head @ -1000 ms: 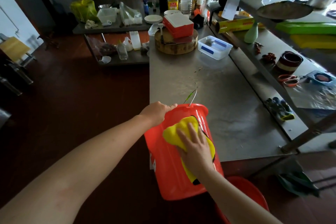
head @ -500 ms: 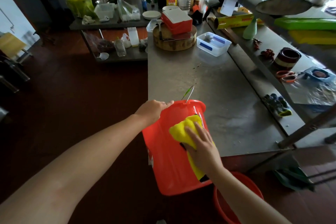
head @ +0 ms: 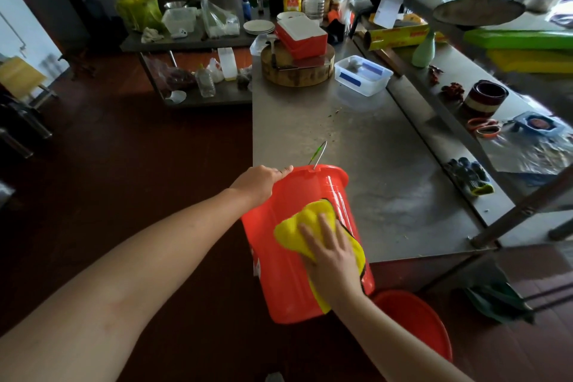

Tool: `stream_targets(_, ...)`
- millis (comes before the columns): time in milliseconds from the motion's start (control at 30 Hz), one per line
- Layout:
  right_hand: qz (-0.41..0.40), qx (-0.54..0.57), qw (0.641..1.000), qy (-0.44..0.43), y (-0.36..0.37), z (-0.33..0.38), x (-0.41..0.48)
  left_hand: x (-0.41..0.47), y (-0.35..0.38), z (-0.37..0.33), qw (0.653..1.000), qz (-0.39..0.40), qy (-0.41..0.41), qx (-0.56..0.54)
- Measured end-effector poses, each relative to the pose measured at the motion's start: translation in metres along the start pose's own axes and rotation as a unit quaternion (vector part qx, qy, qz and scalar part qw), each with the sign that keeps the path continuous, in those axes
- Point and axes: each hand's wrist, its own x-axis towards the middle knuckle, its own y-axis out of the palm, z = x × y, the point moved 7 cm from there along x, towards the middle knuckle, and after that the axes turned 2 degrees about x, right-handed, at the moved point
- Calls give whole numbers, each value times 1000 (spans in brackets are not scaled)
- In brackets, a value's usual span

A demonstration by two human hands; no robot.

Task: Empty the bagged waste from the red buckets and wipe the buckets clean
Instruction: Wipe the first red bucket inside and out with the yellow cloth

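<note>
Stainless-steel worktop (head: 356,149): round wooden chopping block (head: 294,75) at far end; clear lidded plastic box (head: 362,75) just beside it.

2 red buckets, 1 yellow cloth: 1 bucket held up, 1 on the floor.
Red bucket (head: 291,282): glossy plastic, tilted, mouth facing away toward the near corner of the steel table (head: 387,171), base toward the person; a thin wire handle (head: 319,154) sticks up past the far rim, and a white label shows on the left wall. Left hand (head: 263,181) grips the rim at upper left. Yellow cloth (head: 294,234), dark-edged and bunched, lies on the outer wall, pressed under the flat right hand (head: 333,256) with fingers spread. Second bucket (head: 415,322): red, upright on the dark floor, just below and right of the first, partly hidden by the right forearm.
</note>
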Motion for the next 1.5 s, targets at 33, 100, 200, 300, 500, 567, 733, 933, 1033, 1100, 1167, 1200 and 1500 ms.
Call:
stream_targets(33, 13, -47, 997, -62, 7, 18, -8, -1, 0, 0, 1000, 0, -1, 0)
stream_targets(100, 61, -130, 975, -167, 25, 44, -25, -2, 1, -2, 1000, 3, 1, 1)
stream_targets(200, 95, -176, 951, -237, 36, 54, -40, -4, 1, -2, 1000, 1, 3, 0)
stream_targets(300, 46, -134, 968, -207, 18, 38, -34, -4, 0, -1, 1000, -1, 2, -4)
stream_targets(500, -24, 94, 994, 50, -12, -47, -25, -5, 1, -2, 1000, -4, -3, -7)
stream_targets(567, -42, 164, 970, 173, -9, -80, -31, -4, 0, -4, 1000, -7, -5, -10)
stream_targets(733, -79, 270, 900, 332, -8, -123, -39, 0, -1, -15, 1000, 5, -10, 0)
stream_targets(933, -75, 111, 982, 134, -6, -55, -52, 1, -1, -17, 999, 3, -14, 32)
stream_targets(1033, -35, -3, 994, -101, 6, -6, -72, -1, 0, -15, 999, -3, -14, 34)
stream_targets(1100, 11, -64, 979, -191, 15, 10, -82, -3, 1, -12, 1000, -8, -15, 24)
stream_targets(1167, 43, -86, 970, -224, 18, 13, -85, -4, 2, -9, 1000, -11, -15, 16)
stream_targets(1200, 52, -86, 967, -233, 17, 11, -86, -4, 3, -8, 1000, -12, -16, 11)
stream_targets(1500, 8, 57, 995, -77, -14, -66, -84, -6, 5, -6, 999, -26, -17, -19)
